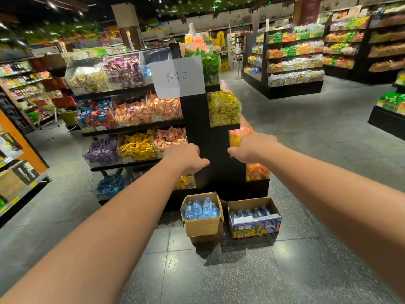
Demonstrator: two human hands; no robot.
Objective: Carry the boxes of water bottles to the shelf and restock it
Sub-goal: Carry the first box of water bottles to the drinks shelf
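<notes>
water bottle boxes [203,224] on floor [241,270], well below left hand [186,156], right hand [247,148]

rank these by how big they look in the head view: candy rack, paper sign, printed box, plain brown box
1. candy rack, by far
2. paper sign and printed box, too alike to rank
3. plain brown box, slightly smaller

Supermarket aisle. Dark speckled tile floor [306,150], glossy with reflections. Ahead of me: black tiered candy stand [203,137], clear bins [122,72] of wrapped sweets, white handwritten paper sign [178,76] stuck on front. Snack shelves [293,60] at right, orange-sided shelving [13,137] at left. Square pillar [129,27] behind; green foliage [197,5] hangs from dark ceiling.
</notes>
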